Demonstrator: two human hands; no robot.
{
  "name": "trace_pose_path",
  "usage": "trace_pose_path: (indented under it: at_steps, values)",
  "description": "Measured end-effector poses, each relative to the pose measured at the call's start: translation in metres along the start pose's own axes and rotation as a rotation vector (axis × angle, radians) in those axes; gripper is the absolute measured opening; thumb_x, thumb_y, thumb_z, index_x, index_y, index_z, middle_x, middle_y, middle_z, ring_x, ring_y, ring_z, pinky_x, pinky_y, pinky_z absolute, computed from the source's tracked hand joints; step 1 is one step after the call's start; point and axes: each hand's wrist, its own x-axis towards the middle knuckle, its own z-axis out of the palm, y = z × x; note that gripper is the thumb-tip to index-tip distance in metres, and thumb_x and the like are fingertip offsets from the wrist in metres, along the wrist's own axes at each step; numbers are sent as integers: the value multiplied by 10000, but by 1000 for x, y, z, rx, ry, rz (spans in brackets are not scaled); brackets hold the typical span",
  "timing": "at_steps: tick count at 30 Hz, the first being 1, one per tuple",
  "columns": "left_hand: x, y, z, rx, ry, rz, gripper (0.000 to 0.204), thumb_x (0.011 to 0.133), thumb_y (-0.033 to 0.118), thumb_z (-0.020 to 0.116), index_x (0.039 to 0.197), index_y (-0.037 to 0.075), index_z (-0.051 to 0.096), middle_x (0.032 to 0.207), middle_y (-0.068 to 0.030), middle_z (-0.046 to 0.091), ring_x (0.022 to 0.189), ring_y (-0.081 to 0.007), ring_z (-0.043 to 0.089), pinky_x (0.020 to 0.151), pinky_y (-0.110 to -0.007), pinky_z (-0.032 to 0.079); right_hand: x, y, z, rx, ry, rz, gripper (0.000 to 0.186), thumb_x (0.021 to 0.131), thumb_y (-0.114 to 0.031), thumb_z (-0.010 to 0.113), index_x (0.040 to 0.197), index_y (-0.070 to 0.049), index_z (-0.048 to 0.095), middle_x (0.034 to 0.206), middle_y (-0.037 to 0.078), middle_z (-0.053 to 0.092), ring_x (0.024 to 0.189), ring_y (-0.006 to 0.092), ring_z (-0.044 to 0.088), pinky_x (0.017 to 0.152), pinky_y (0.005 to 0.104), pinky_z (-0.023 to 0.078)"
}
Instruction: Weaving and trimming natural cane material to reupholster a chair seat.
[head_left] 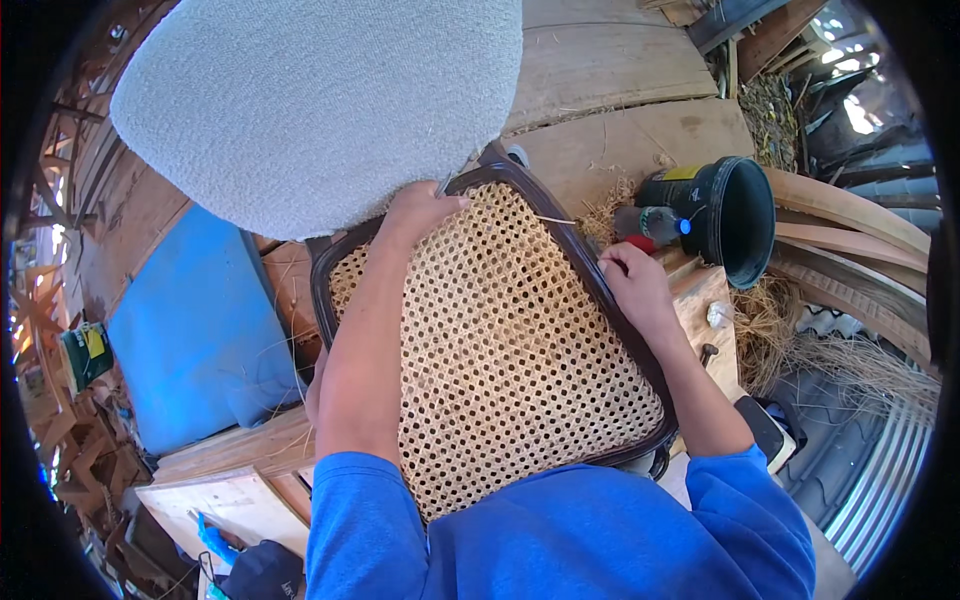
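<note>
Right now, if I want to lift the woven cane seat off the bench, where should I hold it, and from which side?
Probably by the dark wooden frame, not the cane weave, which is open mesh and may give. The right hand already rests on the frame's right rail, and the left hand is at the far edge. Gripping two opposite rails from the sides looks safest, since the seat lies flat.

Bright sunlight falls on a messy workshop. Wide wooden boards (600,60) lie at the top, with bits of dry straw (800,340) scattered on them and heaped at the right. A big grey-white fuzzy cushion (310,100) fills the upper left. Below it lies a blue pad (195,320). A black bucket (735,215) lies on its side at the right. Curved wooden strips (860,225) bend along the right edge. Wooden frames (60,200) stand at the far left.
</note>
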Motion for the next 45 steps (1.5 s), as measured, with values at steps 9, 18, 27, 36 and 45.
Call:
trace_pose_path:
  at_steps: [9, 18, 27, 36, 45]
  values:
    - [9, -2, -2, -166, -67, -84, 396, 784, 362, 702, 817, -22, 609, 658, -94, 578, 596, -170, 560, 559, -328, 449, -14, -1, 4, -72, 60, -11, 173, 833, -86, 600, 990, -11, 595, 921, 142, 602, 847, 276, 593, 785, 344, 468]
    - [-25, -7, -10, 374, 571, 503, 277, 887, 289, 605, 1021, 56, 675, 774, -104, 636, 608, -183, 592, 594, -350, 507, -22, -24, 7, 205, 147, -43, 240, 913, -206, 582, 1075, -29, 600, 960, 98, 623, 885, 138, 587, 792, 275, 461]
    - [-138, 106, 67, -514, -41, 469, 415, 996, 370, 405, 969, -11, 569, 910, -151, 620, 767, -262, 626, 689, -366, 490, -58, -59, 27, 1012, -199, 213, 521, 986, -449, 407, 1193, 24, 480, 846, 67, 554, 742, 155, 550, 670, 273, 469]
    - [-34, 33, 40, 356, 249, 145, 428, 948, 387, 458, 1070, -2, 589, 1146, -206, 589, 960, -312, 636, 805, -422, 516, -66, -11, -9, 938, -181, 259, 322, 938, -307, 564, 1047, -9, 511, 621, 5, 479, 509, 100, 475, 455, 229, 409]
    - [9, 19, 11, 163, -115, 125, 446, 778, 460, 685, 897, 31, 672, 823, -173, 668, 780, -288, 651, 714, -401, 485, -48, -13, -17, 867, -144, 313, 253, 950, -273, 548, 1066, -51, 512, 689, 4, 472, 504, 89, 468, 441, 215, 395]
